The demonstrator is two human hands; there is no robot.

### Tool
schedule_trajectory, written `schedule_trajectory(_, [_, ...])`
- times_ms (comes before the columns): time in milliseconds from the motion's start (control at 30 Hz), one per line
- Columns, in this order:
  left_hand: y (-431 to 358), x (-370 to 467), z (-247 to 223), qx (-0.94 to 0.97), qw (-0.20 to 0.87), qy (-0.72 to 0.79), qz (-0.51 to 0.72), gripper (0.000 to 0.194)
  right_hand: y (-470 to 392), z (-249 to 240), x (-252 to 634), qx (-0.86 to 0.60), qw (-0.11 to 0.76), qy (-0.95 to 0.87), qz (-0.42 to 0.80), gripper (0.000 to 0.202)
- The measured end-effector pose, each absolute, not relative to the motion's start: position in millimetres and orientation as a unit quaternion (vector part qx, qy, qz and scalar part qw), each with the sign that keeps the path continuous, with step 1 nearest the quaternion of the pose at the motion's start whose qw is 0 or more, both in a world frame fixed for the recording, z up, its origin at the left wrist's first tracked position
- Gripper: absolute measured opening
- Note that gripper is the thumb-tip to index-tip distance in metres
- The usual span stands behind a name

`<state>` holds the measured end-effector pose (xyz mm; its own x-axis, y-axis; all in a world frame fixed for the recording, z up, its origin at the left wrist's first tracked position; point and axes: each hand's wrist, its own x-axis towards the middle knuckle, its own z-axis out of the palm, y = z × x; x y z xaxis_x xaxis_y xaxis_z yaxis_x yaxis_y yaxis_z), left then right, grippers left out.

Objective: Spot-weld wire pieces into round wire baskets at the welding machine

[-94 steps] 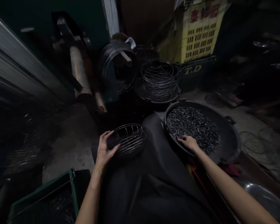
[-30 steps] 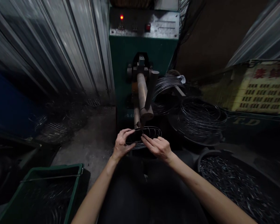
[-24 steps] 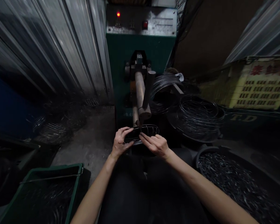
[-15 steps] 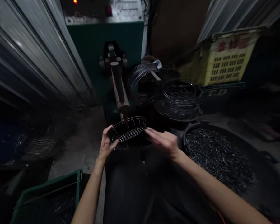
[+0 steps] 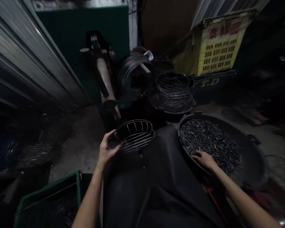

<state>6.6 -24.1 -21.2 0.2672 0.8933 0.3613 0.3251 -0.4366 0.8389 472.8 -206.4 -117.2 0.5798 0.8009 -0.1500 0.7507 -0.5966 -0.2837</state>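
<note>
Wall [image 5: 38,60]: corrugated metal, seen along the upper left.
Machine [image 5: 66,34]: green, set against the wall; a pale arm [image 5: 105,79] is pointed down toward the frame, and a gap is seen between them.
Cloth [image 5: 133,193]: dark, draped over the lap.
Pan [image 5: 254,161]: round and black, placed at the right; its near side is heaped with pieces.
Crate [image 5: 218,41]: yellow, red-lettered, stacked on a dark box marked "T.D" [image 5: 210,82].
Bin [image 5: 78,190]: green, set at the lower left; its contents are lost in shadow.
Coil [image 5: 130,69]: wire, hung beside the machine.
Frame [image 5: 137,142]: oval wirework, held tilted above the cloth; whether the cloth is touched cannot be told.
Left hand [image 5: 106,152]: the frame's left end is pinched between thumb and fingers.
Right hand [image 5: 205,159]: lowered to the pan's near edge, fingers bent among the pieces; whether one is gripped cannot be told.
Pieces [image 5: 209,139]: short, thin, dark metal, loosely piled.
</note>
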Motion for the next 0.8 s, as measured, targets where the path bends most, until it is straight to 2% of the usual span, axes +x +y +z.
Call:
schedule_trajectory(167, [-24, 7, -13, 0.679, 0.371, 0.418, 0.476, 0.066, -219, -113, 482, -0.899, 0.049, -0.406, 0.158, 0.024])
schedule_trajectory(233, [-25, 6, -11, 0.671, 0.373, 0.421, 0.482, 0.066, -221, -100, 477, -0.907, 0.069, -0.394, 0.13, 0.028])
schedule_trajectory(400, [-25, 8, -4, 0.697, 0.337, 0.435, 0.46, 0.064, -203, -47, 424, -0.859, 0.329, -0.379, 0.1, 0.037])
schedule_trajectory(467, [-25, 12, -1, 0.714, 0.311, 0.435, 0.452, 0.061, -191, -36, 391, -0.82, 0.376, -0.426, 0.071, 0.036])
schedule_trajectory(533, [-25, 17, 2, 0.733, 0.283, 0.433, 0.442, 0.059, -180, -34, 361, -0.764, 0.381, -0.516, 0.071, 0.032])
schedule_trajectory(667, [-26, 23, 10, 0.772, 0.251, 0.426, 0.4, 0.058, -155, -23, 319, -0.67, 0.403, -0.6, 0.171, 0.027])
schedule_trajectory(733, [-26, 25, 13, 0.791, 0.24, 0.415, 0.381, 0.056, -137, 0, 304, -0.635, 0.412, -0.612, 0.229, 0.026])
schedule_trajectory(800, [-25, 27, 15, 0.81, 0.222, 0.404, 0.364, 0.055, -115, 29, 288, -0.562, 0.386, -0.67, 0.293, 0.022])
